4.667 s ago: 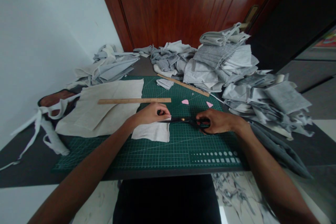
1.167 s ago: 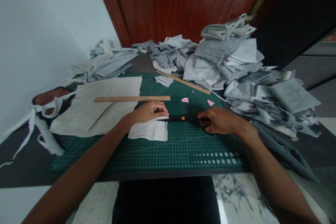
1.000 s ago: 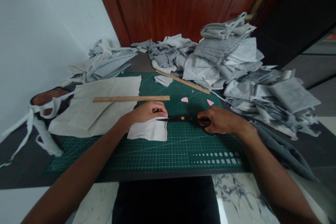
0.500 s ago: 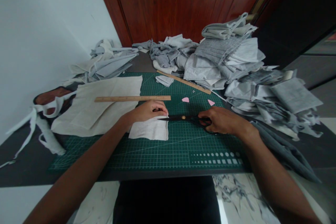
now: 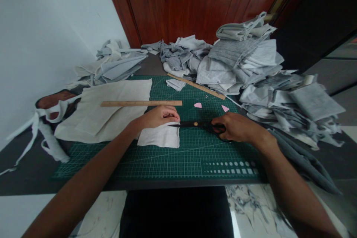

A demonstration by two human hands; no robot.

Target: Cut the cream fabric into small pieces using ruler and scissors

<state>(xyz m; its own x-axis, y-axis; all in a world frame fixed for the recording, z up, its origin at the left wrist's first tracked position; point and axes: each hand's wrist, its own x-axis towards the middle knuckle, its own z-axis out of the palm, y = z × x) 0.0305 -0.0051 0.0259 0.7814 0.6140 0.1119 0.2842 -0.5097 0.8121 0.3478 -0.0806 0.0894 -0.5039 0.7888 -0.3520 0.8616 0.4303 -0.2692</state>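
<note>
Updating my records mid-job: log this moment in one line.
left hand: touching small white rectangular cloth | right hand: holding black gold-pivoted scissors at cloth's far right corner | surface: green gridded cutting mat

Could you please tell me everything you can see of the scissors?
The scissors are black, with slim, metal-looking blades, looped handles and a round, brass-coloured pivot. They extend crosswise over the green cutting mat, tips toward the person's left. The right hand grips the handles, partly hiding them. The tip end overlaps the upper right corner of the small white cloth; the blades look nearly closed, though their exact gap is unclear.
</note>
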